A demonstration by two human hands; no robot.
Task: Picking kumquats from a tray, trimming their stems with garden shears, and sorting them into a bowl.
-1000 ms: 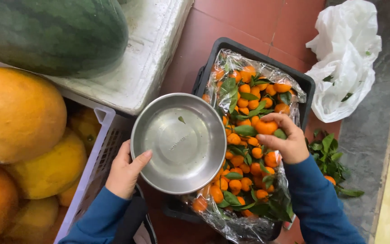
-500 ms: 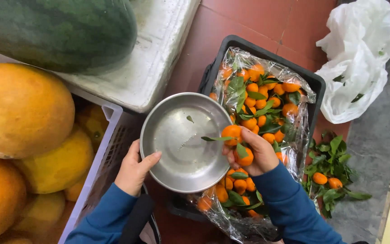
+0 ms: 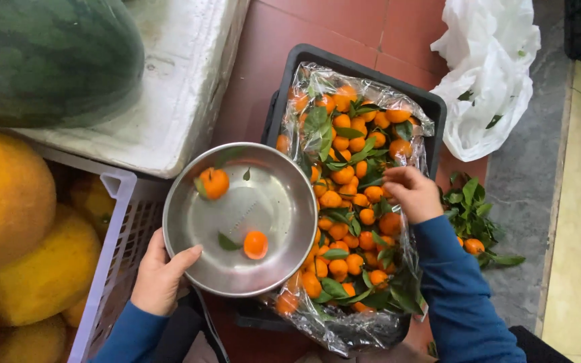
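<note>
- The left hand [image 3: 159,279] grips the near rim of the round metal bowl [image 3: 274,202], thumb over the edge and fingers hidden under it; it holds the bowl tilted over the near corner of the crate, as it did half a second ago.
- The right hand [image 3: 411,193] has gone back from the bowl to the small oranges [image 3: 344,202] in the crate; half a second ago it was at the bowl's rim with fruit and leaves in it; now it rests on the pile, knuckles up and fingers curled down among the fruit; whether it has closed on anything I cannot tell, because the fingertips are hidden.
- Two small oranges now lie inside the bowl with a few loose leaves: one [image 3: 255,245] near the middle, one [image 3: 214,183] at the far left side; earlier the bowl was empty.
- Both sleeves are blue; the right forearm comes in from the lower right.
- The oranges lie in a clear plastic liner inside a black crate [image 3: 344,64] on the red tiled floor; the bowl covers the crate's left edge.
- On the left stands a pale crate [image 3: 112,242] of large yellow fruit [image 3: 8,195], cut off by the picture's edge.
- Right of the black crate lie leafy twigs [image 3: 472,202] with a few oranges.
- Farther away, a watermelon [image 3: 48,60] sits on a white foam box [image 3: 183,87]; a white plastic bag [image 3: 489,74] lies at upper right.
</note>
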